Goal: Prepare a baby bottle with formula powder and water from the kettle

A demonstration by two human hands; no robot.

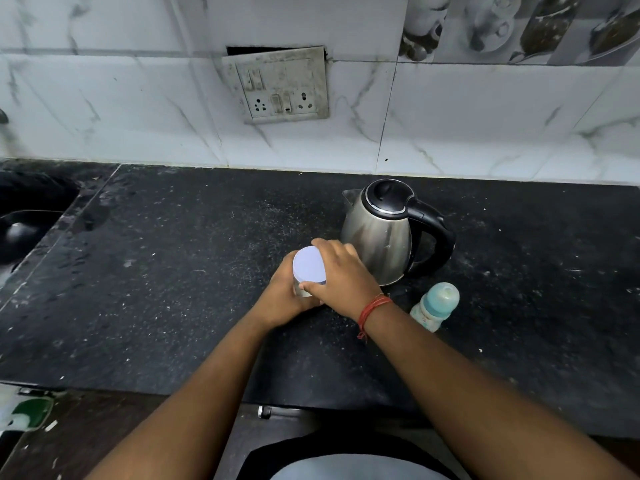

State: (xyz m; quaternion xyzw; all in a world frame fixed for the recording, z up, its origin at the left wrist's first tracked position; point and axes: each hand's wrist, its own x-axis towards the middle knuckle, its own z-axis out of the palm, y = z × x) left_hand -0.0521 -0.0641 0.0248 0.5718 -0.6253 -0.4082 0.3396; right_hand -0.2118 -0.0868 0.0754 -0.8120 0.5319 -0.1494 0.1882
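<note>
Nearest the camera, two bare forearms reached forward over the front edge of the dark speckled bench (156,306). The right wrist wore a red thread band (372,311). Both hands met at a small jar (300,289) with a pale lilac lid (309,264), which stood on the bench in front of the kettle. The left hand (282,299) wrapped around the jar's clear body from the left, its fingers curled round it. The right hand (341,275) came over the top from the right, its fingers (323,244) bent across the far rim of the lid and the thumb on the near rim, gripping the lid. What the jar held could not be told.

Just to the right of the right wrist, a baby bottle (434,306) with a teal cap stood upright on the bench, apart from the hand. Behind the hands stood a steel electric kettle (377,237) with a black lid and handle, lid closed, spout to the left, handle to the right.

At the far left lay the dark edge of a sink (24,223). Beyond the bench rose a white marbled tile wall (138,109) with a grimy switch and socket plate (280,86).
</note>
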